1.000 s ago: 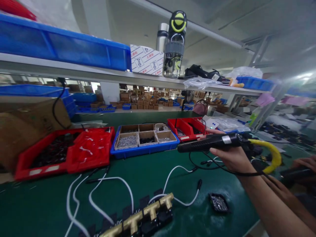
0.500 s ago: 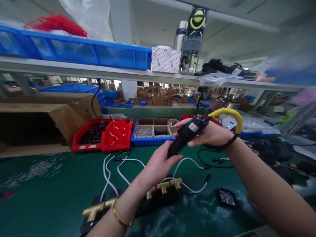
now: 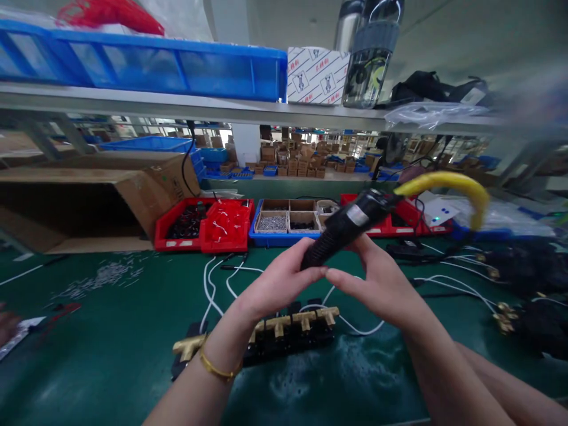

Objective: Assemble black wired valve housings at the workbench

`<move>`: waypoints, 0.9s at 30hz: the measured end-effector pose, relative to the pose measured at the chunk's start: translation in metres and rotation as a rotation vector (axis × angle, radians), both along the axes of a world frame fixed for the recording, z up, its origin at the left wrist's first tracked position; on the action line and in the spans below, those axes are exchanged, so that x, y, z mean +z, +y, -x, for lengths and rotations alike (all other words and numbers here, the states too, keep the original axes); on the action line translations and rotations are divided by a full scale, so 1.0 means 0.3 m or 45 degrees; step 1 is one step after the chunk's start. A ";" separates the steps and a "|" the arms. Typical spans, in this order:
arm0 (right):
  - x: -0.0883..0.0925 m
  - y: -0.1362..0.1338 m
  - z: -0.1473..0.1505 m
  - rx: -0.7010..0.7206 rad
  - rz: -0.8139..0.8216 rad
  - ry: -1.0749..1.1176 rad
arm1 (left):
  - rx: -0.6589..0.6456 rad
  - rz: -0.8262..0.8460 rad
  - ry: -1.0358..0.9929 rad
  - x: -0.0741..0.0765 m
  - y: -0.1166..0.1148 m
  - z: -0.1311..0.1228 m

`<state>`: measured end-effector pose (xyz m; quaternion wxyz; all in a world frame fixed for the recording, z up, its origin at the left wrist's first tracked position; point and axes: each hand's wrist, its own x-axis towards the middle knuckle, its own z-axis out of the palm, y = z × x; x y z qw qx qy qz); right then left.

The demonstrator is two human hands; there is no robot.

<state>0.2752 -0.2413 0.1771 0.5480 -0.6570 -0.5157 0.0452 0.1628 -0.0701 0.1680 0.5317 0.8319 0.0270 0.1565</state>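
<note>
A black cylindrical tool (image 3: 344,225) with a yellow-sleeved cable (image 3: 444,180) is tilted up to the right above the bench. Its lower end is gripped by my left hand (image 3: 284,275). My right hand (image 3: 377,275) is against the tool's underside, thumb towards my left hand; its other fingers are partly hidden behind the tool. Below, a row of black parts with brass T-shaped fittings (image 3: 278,325) lies on the green bench (image 3: 133,367), with white cables (image 3: 210,290) running from it.
Red bins (image 3: 225,228), a blue tray (image 3: 279,238) of small parts and an open cardboard box (image 3: 146,189) stand behind. Black parts with brass ends (image 3: 528,266) lie right. Another person's hand (image 3: 7,325) shows far left. A shelf (image 3: 222,103) crosses above.
My right hand has moved from the tool's upper part down beside my left hand. The view has shifted, and another person's hand has appeared at the left edge.
</note>
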 end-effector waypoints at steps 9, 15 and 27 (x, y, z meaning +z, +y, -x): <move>-0.005 0.064 0.017 0.312 -0.596 0.461 | -0.089 -0.280 -0.137 0.031 -0.074 0.018; -0.006 0.039 -0.028 0.117 -0.700 0.653 | 0.502 -0.892 -0.357 -0.248 -0.145 0.110; -0.106 0.062 -0.056 -0.011 -0.452 0.653 | 0.426 -1.348 -0.457 -0.479 -0.194 0.081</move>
